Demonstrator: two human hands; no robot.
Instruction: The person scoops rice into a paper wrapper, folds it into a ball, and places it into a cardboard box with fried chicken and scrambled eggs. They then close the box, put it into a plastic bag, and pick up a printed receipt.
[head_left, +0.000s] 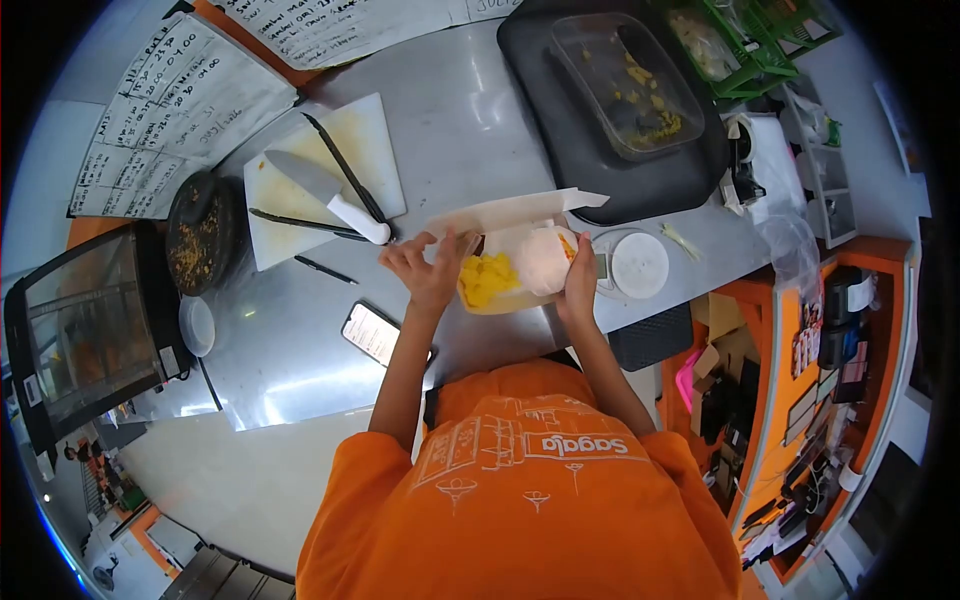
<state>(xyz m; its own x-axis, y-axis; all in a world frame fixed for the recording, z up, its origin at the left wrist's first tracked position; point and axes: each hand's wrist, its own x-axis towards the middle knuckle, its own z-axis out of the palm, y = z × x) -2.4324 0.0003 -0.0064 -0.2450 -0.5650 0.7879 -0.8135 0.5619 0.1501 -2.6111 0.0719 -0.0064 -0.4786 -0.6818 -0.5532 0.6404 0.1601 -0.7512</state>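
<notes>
An open paper takeaway box (pixel 540 302) is in front of me over the metal table, its lid flap (pixel 510 207) raised at the far side. Inside lie yellow food pieces (pixel 487 280) on the left and a rounded mound of white rice (pixel 545 260) on the right. My right hand (pixel 578 282) grips the box's right side, thumb along the wall. At the left end, my left hand (pixel 425 270) has its thumb and forefinger closed at a small, partly hidden dark reddish item in the box's far left corner. Its other fingers are spread.
Left stand a cutting board (pixel 385 130) with a knife (pixel 310 180) and black tongs (pixel 345 165), a stone mortar (pixel 205 235), a pen (pixel 326 270) and a phone (pixel 371 331). Right are a scale (pixel 638 264) and a plastic container (pixel 600 75) on a black lid.
</notes>
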